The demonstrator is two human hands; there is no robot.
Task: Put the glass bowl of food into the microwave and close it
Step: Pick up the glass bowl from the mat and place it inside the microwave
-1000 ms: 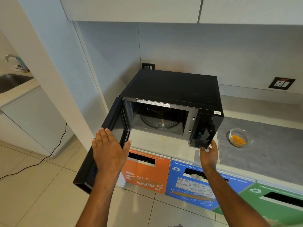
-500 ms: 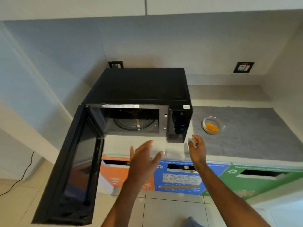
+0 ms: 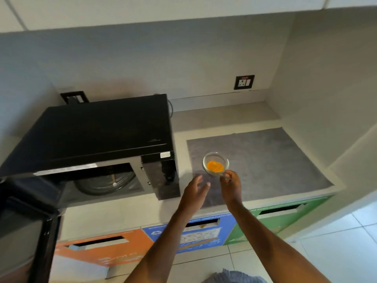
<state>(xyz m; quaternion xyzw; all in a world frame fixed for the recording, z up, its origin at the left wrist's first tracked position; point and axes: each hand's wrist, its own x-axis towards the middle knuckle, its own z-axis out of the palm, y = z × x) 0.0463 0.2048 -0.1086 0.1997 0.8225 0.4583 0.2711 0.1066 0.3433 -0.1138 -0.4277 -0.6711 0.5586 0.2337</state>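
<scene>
A microwave [image 3: 106,137] stands with its door [image 3: 26,225] swung wide to its left and the turntable [image 3: 106,181] bare inside. Right of the microwave, on a grey mat [image 3: 265,160] covering the counter [image 3: 224,115], sits the glass bowl [image 3: 215,164], a small clear dish with a mound of orange food [image 3: 215,166] at its bottom. The person's left hand [image 3: 194,189] hovers open between the microwave and the bowl, fingers spread, just short of the bowl's near-left side and holding nothing. The right hand [image 3: 230,183] reaches the bowl's near rim, thumb and fingertips [image 3: 222,177] curled toward the glass; whether they already pinch it or merely touch it cannot be told from this angle. The bowl looks light and rigid, but glass is smooth and breakable, so it is likely best taken by opposite sides of the rim, or cupped from beneath with both hands, and kept level so the food stays put. Recycling bins [image 3: 183,235] in orange, blue and green run below the counter edge, in front of the microwave and the mat.
</scene>
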